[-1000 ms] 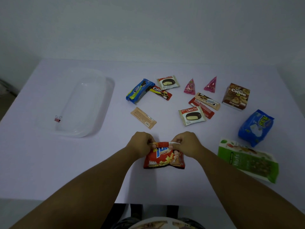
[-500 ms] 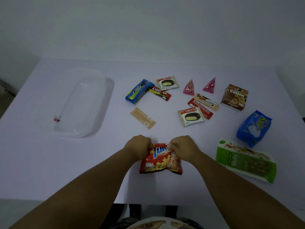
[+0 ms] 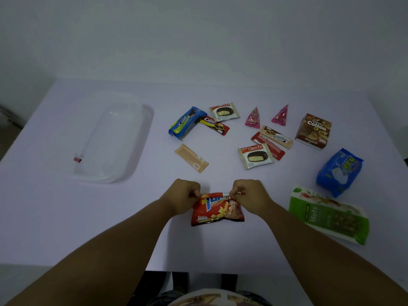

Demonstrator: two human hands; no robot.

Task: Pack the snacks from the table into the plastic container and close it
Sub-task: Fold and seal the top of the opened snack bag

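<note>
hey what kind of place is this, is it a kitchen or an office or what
Hard to say; likely a staged recording spot rather than a kitchen. A bare pale table stands against a plain wall, with only packaged snacks such as a Choco Pie and a clear plastic container laid out.

We reach both bare forearms forward from the bottom corners, converging toward the middle. Our left hand (image 3: 183,196) and right hand (image 3: 250,195) sit side by side, knuckles up, fingers curled and pinched closed on the top edge of the red bag (image 3: 217,209), thumbs facing each other.
</note>
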